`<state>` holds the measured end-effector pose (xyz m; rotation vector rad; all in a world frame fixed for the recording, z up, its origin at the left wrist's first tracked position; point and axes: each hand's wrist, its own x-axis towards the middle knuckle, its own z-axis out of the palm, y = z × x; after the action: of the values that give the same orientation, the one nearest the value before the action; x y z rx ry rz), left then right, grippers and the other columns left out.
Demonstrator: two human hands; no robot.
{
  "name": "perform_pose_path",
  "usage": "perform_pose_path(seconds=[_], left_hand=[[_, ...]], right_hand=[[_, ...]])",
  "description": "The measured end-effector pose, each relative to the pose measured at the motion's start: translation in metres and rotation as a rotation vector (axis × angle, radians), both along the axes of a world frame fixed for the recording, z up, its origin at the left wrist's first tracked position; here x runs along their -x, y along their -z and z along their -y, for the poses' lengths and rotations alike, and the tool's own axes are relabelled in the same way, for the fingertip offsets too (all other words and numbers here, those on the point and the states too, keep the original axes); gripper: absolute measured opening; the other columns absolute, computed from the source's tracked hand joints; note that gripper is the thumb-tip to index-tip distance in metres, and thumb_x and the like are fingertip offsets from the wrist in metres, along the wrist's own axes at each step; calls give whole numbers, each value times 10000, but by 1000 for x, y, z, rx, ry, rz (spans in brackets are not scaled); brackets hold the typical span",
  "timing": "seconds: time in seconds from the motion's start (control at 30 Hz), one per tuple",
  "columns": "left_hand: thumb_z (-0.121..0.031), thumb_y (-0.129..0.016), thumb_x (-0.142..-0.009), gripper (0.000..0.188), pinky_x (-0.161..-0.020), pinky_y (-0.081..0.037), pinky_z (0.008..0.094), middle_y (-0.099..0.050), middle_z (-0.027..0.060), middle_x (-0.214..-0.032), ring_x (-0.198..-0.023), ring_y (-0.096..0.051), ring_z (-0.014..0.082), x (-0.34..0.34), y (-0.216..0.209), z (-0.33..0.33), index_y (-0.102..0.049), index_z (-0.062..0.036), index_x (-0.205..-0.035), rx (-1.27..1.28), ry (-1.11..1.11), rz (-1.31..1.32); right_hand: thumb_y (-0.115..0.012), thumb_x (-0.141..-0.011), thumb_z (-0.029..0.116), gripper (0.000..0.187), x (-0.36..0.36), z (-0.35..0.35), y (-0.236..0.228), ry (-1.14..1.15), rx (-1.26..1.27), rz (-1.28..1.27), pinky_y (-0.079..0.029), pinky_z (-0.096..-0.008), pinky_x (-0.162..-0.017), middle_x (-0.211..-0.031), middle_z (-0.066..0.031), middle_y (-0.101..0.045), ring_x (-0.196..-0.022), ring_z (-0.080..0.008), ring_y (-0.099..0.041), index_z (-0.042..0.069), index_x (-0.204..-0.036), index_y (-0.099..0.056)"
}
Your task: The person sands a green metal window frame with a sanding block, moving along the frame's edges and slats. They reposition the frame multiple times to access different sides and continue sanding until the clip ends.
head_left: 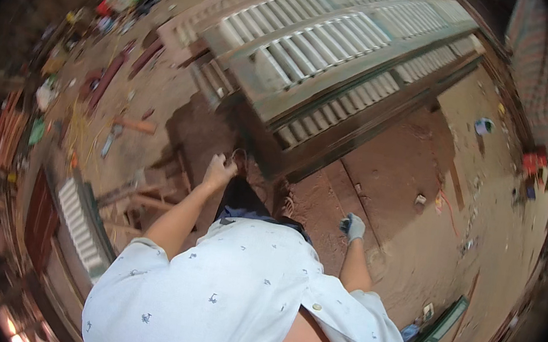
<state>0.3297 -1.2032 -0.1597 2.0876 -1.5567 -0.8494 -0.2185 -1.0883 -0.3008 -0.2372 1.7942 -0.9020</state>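
In front of me lies a stack of louvered shutter panels [328, 49], grey-green with pale slats and dark brown frames. My left hand [220, 171] is bare, its fingers curled together, just left of the stack's near corner. A thin pale loop [242, 157] shows beside those fingers; I cannot tell if they grip it. My right hand [353, 227] wears a grey glove with dark fingers. It hangs over the dusty floor to the right, fingers curled inward, and whatever they may hold is hidden. Neither hand touches the panels.
Another louvered panel [82, 223] leans at the left, near scattered timber pieces [149, 201]. A tool with an orange handle [136, 125] lies on the floor. A green frame piece [438, 330] is at the lower right. A small bucket [484, 126] stands farther right, below a striped cloth [546, 80].
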Motion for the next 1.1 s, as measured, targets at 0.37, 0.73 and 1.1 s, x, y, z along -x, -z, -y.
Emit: perform_pose_path(seconds=[0.37,0.73,1.1], left_hand=[[-497,-649,-982,577,-1048,-498,538,-728,321,-1222,-1187,-673,502,53,28,-465,-753,11,-1236,-858,-421,-364],[-497,-651,-983,553,-1023,-512,540,-739,321,-1184,-1154,-692,498,180,15,-534,-773,-3,-1200,-580,-826,-649],[-498,-652,-984,532,-997,-525,543,-749,321,-1145,-1121,-712,493,417,-16,-527,-793,-17,-1165,-458,-1039,-674]], right_hand=[[-655,-1017,258,147,62,-43,16,-399,-537,106,-465,-436,-490,-661,-63,-605,-533,-250,-589,152,-915,-659],[-708,-1034,252,161,-95,70,-53,-915,-128,19,-515,-368,-561,-805,-78,-684,-655,-214,-663,95,-1065,-698],[-726,-915,267,150,106,162,43,-1051,-567,13,-505,-499,-597,-807,-127,-676,-684,-333,-632,144,-903,-640]])
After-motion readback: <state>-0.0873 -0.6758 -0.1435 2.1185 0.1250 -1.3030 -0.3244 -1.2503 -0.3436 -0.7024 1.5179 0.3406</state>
